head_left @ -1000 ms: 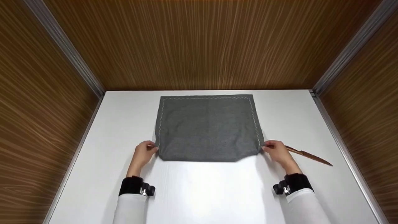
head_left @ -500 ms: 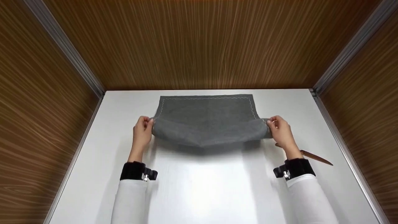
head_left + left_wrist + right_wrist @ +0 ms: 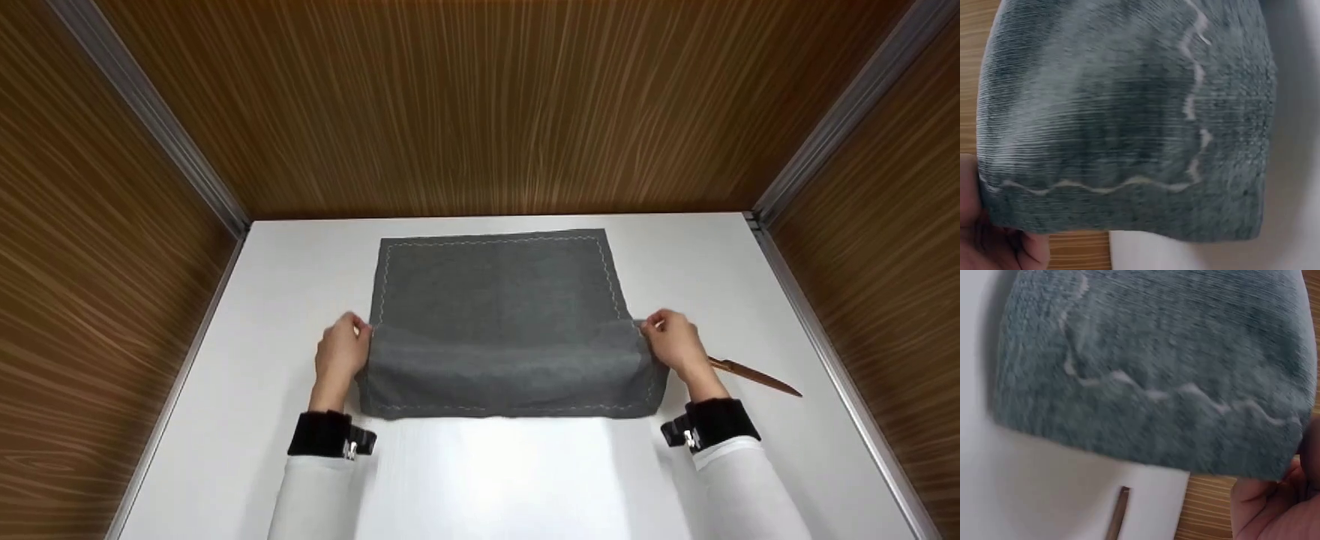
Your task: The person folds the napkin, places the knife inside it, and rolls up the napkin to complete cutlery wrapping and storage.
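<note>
I'm mid-fold: my left hand (image 3: 341,352) and right hand (image 3: 673,343) each pinch a side edge of the grey stitched cloth (image 3: 499,300), lying center-far on the white table (image 3: 487,480). Next, I judge, the raised fold must be carried evenly and laid flat, clear of the knife (image 3: 754,376) at right.

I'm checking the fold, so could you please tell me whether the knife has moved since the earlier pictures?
No. The knife lies at the same spot by the table's right rail; only the cloth and hands shifted.
</note>
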